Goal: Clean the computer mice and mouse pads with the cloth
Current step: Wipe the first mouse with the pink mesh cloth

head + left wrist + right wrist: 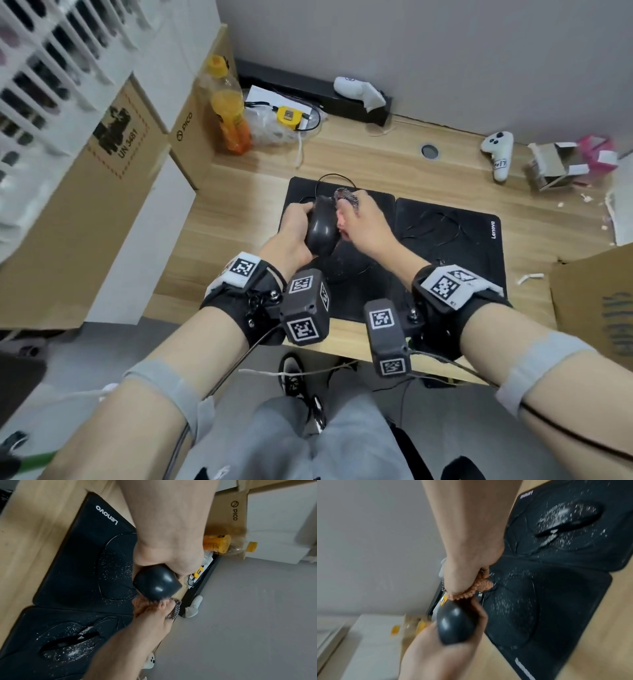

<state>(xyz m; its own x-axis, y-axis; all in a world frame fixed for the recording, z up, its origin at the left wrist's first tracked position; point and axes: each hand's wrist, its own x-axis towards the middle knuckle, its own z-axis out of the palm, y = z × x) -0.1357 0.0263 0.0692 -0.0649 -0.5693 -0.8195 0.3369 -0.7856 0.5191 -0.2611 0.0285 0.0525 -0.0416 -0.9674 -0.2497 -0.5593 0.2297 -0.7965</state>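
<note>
My left hand [294,222] grips a black wired mouse [320,228] lifted above the left black mouse pad [298,192]. My right hand [363,219] holds a bunched pink-orange cloth [344,219] with a dark patterned side against the mouse's right flank. In the left wrist view the mouse [157,582] shows its glossy rear, with the cloth [142,605] just below it. In the right wrist view the cloth [471,592] sits above the mouse [455,624]. A second black mouse [68,647], dusted with white specks, lies on the right Lenovo pad [479,246]. White specks also cover the left pad [113,566].
On the wooden desk [239,192] stand an orange drink bottle [229,109], a yellow tape measure [287,116] on plastic bags, two white controllers [498,150], and torn small boxes [565,161] at the back right. Cardboard boxes [102,192] flank the left; another box [596,301] sits right.
</note>
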